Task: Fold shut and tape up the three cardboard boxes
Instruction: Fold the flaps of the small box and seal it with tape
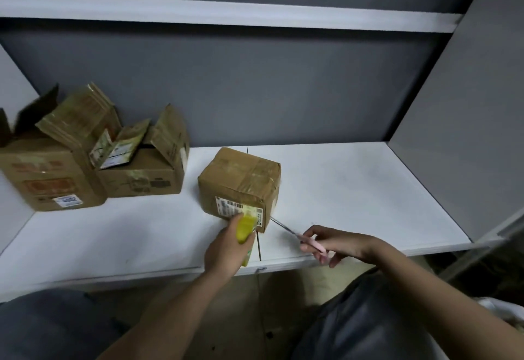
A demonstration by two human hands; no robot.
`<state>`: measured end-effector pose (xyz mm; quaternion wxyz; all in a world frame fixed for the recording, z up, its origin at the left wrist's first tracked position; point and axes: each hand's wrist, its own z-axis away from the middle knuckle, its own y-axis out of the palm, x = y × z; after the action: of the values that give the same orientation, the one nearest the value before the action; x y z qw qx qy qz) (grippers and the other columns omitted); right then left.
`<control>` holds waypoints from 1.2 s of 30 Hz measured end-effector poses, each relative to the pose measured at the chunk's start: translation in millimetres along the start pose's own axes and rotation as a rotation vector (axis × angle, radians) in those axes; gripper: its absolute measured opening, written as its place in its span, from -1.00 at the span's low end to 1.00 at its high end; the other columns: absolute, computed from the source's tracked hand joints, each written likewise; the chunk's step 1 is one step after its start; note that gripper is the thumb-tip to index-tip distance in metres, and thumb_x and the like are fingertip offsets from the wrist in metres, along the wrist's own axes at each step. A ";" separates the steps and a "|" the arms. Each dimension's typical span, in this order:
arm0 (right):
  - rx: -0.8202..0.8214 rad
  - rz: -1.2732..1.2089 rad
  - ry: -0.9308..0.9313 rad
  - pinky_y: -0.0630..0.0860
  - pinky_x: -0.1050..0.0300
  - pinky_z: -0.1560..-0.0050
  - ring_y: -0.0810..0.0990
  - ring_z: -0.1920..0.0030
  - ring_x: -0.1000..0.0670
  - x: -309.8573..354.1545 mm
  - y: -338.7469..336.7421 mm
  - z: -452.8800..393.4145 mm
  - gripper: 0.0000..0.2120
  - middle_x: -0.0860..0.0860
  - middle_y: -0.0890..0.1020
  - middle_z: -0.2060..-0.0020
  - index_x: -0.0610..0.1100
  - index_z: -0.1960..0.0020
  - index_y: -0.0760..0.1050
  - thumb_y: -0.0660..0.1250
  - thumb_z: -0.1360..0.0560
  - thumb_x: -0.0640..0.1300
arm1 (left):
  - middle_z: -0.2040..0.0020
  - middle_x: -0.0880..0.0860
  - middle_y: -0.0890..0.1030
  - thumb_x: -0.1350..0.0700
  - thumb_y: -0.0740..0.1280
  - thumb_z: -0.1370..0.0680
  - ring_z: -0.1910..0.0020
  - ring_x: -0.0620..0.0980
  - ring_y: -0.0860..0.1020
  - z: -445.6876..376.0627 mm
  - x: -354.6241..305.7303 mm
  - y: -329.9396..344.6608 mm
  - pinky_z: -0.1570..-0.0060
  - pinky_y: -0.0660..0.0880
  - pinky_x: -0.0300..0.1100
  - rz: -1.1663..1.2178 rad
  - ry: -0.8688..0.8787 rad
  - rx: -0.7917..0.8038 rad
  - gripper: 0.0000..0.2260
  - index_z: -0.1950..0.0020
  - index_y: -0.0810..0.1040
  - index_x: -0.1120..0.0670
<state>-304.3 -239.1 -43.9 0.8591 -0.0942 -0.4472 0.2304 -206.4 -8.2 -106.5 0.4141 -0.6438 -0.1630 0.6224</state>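
A small closed cardboard box (241,181) with tape across its top stands on the white table (354,189), near the middle. My left hand (226,249) grips a yellow tape roll (245,227) held against the box's near face by the label. My right hand (331,242) holds pink-handled scissors (297,236), whose blades point at the box's lower right corner. Two open boxes stand at the left: a larger one (48,178) and a lower one (141,175), both with flaps up.
A grey back wall and a white shelf (226,13) run above the table. A grey side panel (467,132) bounds the right end. A dark seam crosses the table in front of the closed box. My lap and the floor lie below the near edge.
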 end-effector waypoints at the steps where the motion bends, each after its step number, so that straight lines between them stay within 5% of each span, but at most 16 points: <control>1: -0.006 0.021 0.016 0.45 0.22 0.20 0.51 0.25 0.09 4.2 2.4 -3.2 -0.59 0.02 0.52 0.23 -0.06 -0.16 0.42 0.38 -0.46 0.18 | -0.24 0.04 0.50 -0.19 0.25 -0.54 -0.12 0.13 0.54 2.6 1.0 -0.8 -0.02 0.50 -0.08 -0.005 0.017 -0.027 -0.53 -0.43 0.24 -0.21; 5: -0.011 0.029 0.045 0.44 0.16 0.14 0.52 0.18 0.03 21.1 5.7 -16.0 -0.60 -0.01 0.54 0.21 -0.06 -0.14 0.42 0.34 -0.48 0.20 | -0.26 0.06 0.40 -0.13 0.29 -0.53 -0.14 0.15 0.52 10.0 4.4 -1.9 -0.01 0.49 -0.07 0.002 0.056 -0.077 -0.51 -0.44 0.26 -0.15; 10: 0.070 0.040 0.022 0.41 0.27 0.26 0.51 0.25 0.02 33.3 -0.6 -17.9 -0.60 -0.03 0.52 0.29 -0.02 0.37 0.44 0.27 -0.52 0.21 | -0.25 0.06 0.41 -0.12 0.29 -0.54 -0.15 0.11 0.51 12.3 6.7 -4.3 -0.02 0.50 -0.07 0.031 0.044 -0.116 -0.49 -0.46 0.24 -0.12; 14: 0.125 0.083 0.038 0.39 0.24 0.23 0.51 0.25 0.04 40.1 -0.5 -25.0 -0.68 -0.03 0.52 0.28 -0.06 0.18 0.41 0.25 -0.53 0.19 | -0.27 0.03 0.41 -0.13 0.29 -0.53 -0.17 0.10 0.50 10.5 8.3 -6.8 -0.02 0.48 -0.10 0.015 0.048 -0.115 -0.49 -0.45 0.24 -0.14; 19: 0.054 0.098 0.011 0.38 0.19 0.18 0.52 0.22 0.05 42.4 3.0 -36.7 -0.70 0.00 0.53 0.27 -0.05 0.16 0.43 0.28 -0.52 0.18 | -0.28 0.02 0.40 -0.14 0.28 -0.52 -0.17 0.08 0.50 10.1 11.4 -10.4 0.00 0.45 -0.11 -0.037 0.024 -0.124 -0.51 -0.43 0.26 -0.16; 23: 0.085 0.085 -0.002 0.38 0.20 0.16 0.50 0.23 0.03 37.9 3.0 -39.3 -0.64 0.00 0.51 0.28 -0.01 0.35 0.41 0.28 -0.52 0.16 | -0.24 0.00 0.42 -0.15 0.27 -0.51 -0.14 0.05 0.51 8.2 19.4 -15.9 0.02 0.44 -0.15 -0.080 0.036 -0.126 -0.52 -0.41 0.29 -0.16; 28: 0.095 0.099 -0.028 0.39 0.25 0.22 0.52 0.25 0.07 36.1 3.5 -44.2 -0.68 0.04 0.53 0.32 -0.09 0.15 0.43 0.30 -0.51 0.18 | -0.23 0.03 0.42 -0.13 0.28 -0.50 -0.12 0.07 0.52 8.9 22.2 -14.4 0.04 0.44 -0.15 -0.079 0.028 -0.145 -0.52 -0.41 0.30 -0.14; 36: 0.136 0.108 -0.044 0.38 0.23 0.23 0.54 0.26 0.06 34.9 2.9 -55.8 -0.66 0.03 0.56 0.31 -0.06 0.09 0.48 0.32 -0.48 0.23 | -0.23 -0.01 0.40 -0.15 0.27 -0.52 -0.09 0.00 0.50 13.3 27.6 -11.0 0.16 0.36 -0.23 -0.046 0.032 -0.168 -0.51 -0.42 0.25 -0.16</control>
<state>-242.7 -217.3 -52.1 0.8397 -0.0546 -0.4437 0.3082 -210.7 22.9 -115.2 0.3756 -0.6822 -0.2228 0.5864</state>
